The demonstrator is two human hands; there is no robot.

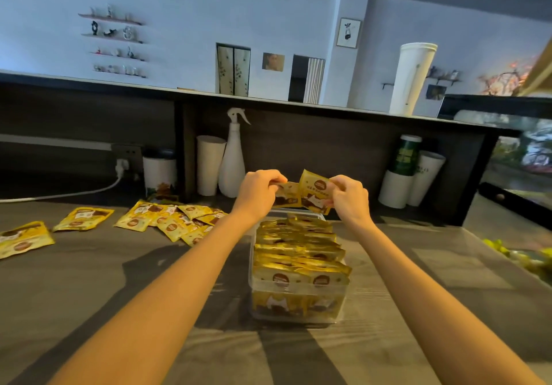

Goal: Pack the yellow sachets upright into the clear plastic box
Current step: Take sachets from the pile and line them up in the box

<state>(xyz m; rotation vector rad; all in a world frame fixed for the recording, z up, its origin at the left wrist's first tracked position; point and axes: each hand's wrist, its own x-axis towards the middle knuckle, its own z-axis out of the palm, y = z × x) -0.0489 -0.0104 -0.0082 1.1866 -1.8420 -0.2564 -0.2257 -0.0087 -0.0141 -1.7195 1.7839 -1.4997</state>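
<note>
A clear plastic box (254, 298) stands on the table in front of me, packed with several yellow sachets (298, 253) on edge in rows. Above its far end my left hand (258, 189) pinches one yellow sachet (288, 195) by its top corner. My right hand (348, 193) grips a second yellow sachet (313, 190) that overlaps the first. Both sachets hang just over the far rim of the box. A loose pile of yellow sachets (173, 219) lies flat on the table to the left.
More loose sachets (22, 238) lie at the far left. Along the dark back panel stand a white spray bottle (233, 160), paper cup stacks (209, 165), a lidded cup (159, 171) and more cups (412, 172) at the right. A white cable (59, 195) runs along the left.
</note>
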